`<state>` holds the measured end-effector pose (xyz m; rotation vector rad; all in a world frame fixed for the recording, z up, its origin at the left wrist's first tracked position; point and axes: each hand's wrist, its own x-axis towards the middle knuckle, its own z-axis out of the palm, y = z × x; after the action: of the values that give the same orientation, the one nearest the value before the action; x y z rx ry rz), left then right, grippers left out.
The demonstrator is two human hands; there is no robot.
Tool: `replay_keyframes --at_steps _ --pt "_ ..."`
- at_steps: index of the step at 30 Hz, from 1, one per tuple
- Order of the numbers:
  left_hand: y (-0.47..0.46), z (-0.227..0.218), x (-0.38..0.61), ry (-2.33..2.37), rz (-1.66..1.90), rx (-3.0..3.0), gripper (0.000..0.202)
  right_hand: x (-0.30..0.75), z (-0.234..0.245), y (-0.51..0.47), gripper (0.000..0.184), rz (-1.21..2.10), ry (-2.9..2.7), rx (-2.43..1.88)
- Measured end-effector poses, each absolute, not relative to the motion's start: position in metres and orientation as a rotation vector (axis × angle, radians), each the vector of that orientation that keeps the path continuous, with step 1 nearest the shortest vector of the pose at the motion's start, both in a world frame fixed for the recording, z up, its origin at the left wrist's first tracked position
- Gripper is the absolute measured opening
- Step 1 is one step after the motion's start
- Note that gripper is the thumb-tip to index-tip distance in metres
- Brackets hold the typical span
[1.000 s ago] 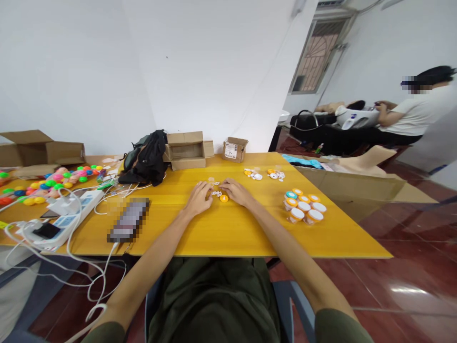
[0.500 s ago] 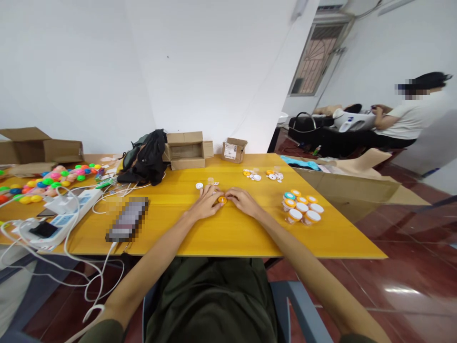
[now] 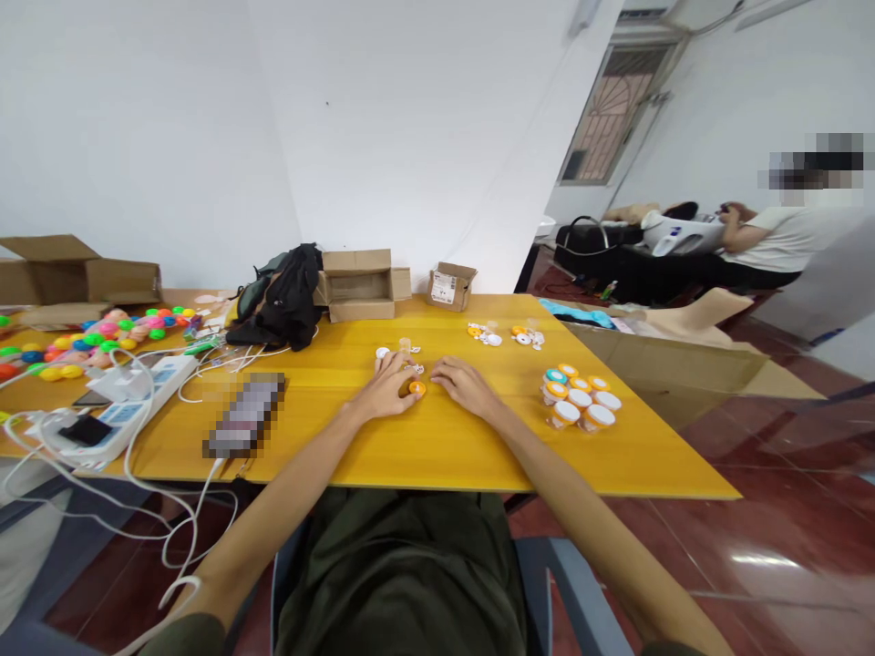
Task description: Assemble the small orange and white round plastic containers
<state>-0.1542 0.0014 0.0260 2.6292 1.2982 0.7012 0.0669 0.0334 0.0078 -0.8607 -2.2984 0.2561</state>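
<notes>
The orange disc (image 3: 416, 388) now lies further left, at the thumb of the half-curled left hand (image 3: 386, 390); whether gripped, I cannot tell. The right hand (image 3: 466, 383), loosely bent, shows nothing held. Beyond, white pieces (image 3: 415, 369), less covered, seem easier to reach.

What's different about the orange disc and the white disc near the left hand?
The orange disc is brightly coloured; the white disc is pale. The orange disc lies by the thumb of the left hand; the white disc lies farther away, beyond that hand. Both look round.
</notes>
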Motion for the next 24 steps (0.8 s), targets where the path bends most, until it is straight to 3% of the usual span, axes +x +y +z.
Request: replay_keyframes --at_steps 24 --pt "0.0023 0.0305 -0.1617 1.257 0.678 2.638 0.020 0.0585 0.0082 0.0266 0.018 0.205 -2.322 -0.739"
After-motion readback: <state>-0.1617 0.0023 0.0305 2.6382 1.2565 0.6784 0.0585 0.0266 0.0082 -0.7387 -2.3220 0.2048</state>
